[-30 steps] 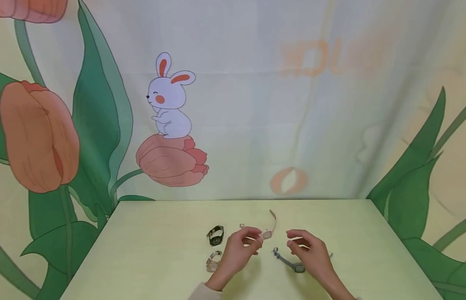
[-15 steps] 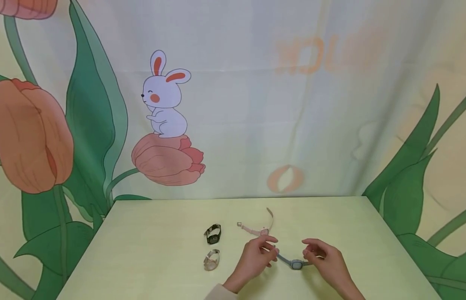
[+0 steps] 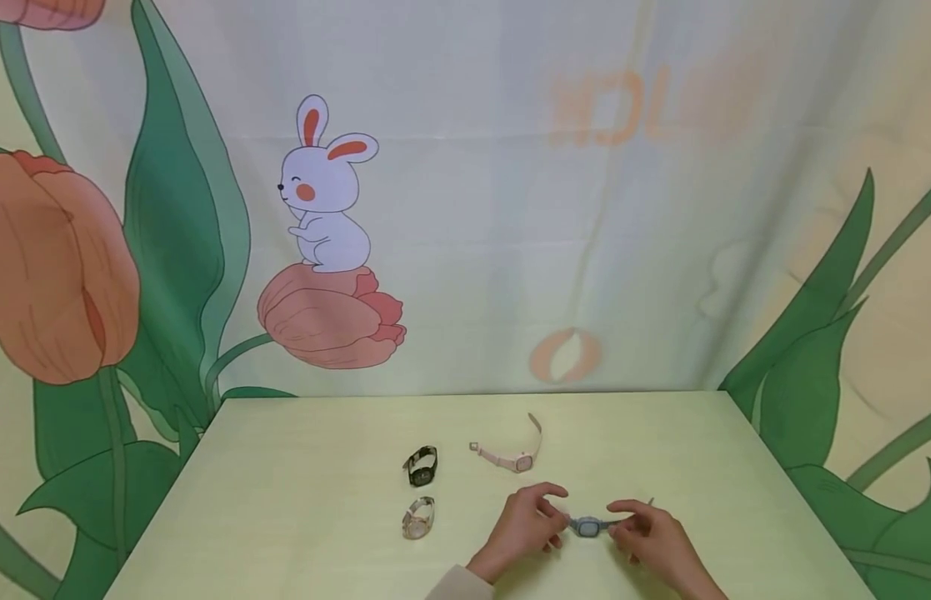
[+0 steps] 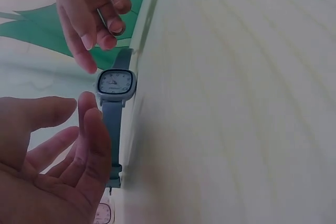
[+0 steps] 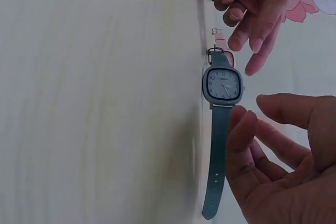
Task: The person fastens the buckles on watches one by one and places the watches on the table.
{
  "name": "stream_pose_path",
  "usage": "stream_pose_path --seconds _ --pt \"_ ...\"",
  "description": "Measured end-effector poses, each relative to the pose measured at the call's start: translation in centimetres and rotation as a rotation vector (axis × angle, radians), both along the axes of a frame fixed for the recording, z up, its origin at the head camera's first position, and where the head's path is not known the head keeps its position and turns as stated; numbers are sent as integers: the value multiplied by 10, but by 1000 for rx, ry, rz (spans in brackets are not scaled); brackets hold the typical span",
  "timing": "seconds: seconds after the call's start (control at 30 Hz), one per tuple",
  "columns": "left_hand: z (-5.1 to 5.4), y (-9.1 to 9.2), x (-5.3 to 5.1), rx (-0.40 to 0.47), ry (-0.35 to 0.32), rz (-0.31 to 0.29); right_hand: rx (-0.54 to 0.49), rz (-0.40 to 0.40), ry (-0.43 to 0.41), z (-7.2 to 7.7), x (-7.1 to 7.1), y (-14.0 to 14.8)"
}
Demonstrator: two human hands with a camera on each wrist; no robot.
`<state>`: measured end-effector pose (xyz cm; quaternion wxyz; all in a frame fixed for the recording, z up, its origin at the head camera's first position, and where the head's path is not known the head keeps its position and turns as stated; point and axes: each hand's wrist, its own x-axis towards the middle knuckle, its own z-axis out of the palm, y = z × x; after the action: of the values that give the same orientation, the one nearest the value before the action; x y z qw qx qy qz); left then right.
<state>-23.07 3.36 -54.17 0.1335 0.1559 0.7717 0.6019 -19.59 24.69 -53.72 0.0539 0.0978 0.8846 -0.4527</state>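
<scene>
A blue-grey wristwatch [image 3: 588, 527] lies stretched out on the table between both hands, its square dial showing in both wrist views. My left hand [image 3: 525, 527] is at the buckle side of the strap, thumb apart from the fingers, and the fingers overlap the strap [image 4: 113, 135]. At the other side, my right hand [image 3: 655, 537] keeps a gap between thumb and fingers; its fingertips are close to the strap with the holes [image 5: 216, 174]. Whether the fingertips touch the strap cannot be made out.
Behind the hands lies a pink wristwatch [image 3: 523, 462] with its strap spread. To the left are a black wristwatch [image 3: 422, 475] and a gold-and-silver wristwatch [image 3: 417, 527] with looped bands. A printed curtain [image 3: 465, 208] hangs behind the pale table [image 3: 300, 483].
My left hand has moved right and toward the blue-grey watch, uncovering the pink watch. My right hand shifted right, then lowered beside the strap. The head view has turned slightly right.
</scene>
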Motion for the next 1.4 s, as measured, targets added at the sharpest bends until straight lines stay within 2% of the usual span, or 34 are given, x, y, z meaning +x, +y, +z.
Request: stream_pose_path --seconds 0.27,0.57,0.73,0.97,1.17,1.4 --pt "-8 8 0 -39 -51 2 58 36 -59 -6 -3 2" --pt "-10 10 1 -66 -73 39 -18 -12 -143 -17 -10 8" --pt "-12 8 0 -77 -61 39 -62 3 -118 -21 -11 10" --pt "-11 2 -1 -51 -64 0 -151 -15 -82 -22 -12 10" --pt "-5 -5 -2 -14 -69 -34 -214 -55 -23 -15 -12 5" --pt "7 -8 -3 73 -7 -20 -309 -73 65 1 -13 -3"
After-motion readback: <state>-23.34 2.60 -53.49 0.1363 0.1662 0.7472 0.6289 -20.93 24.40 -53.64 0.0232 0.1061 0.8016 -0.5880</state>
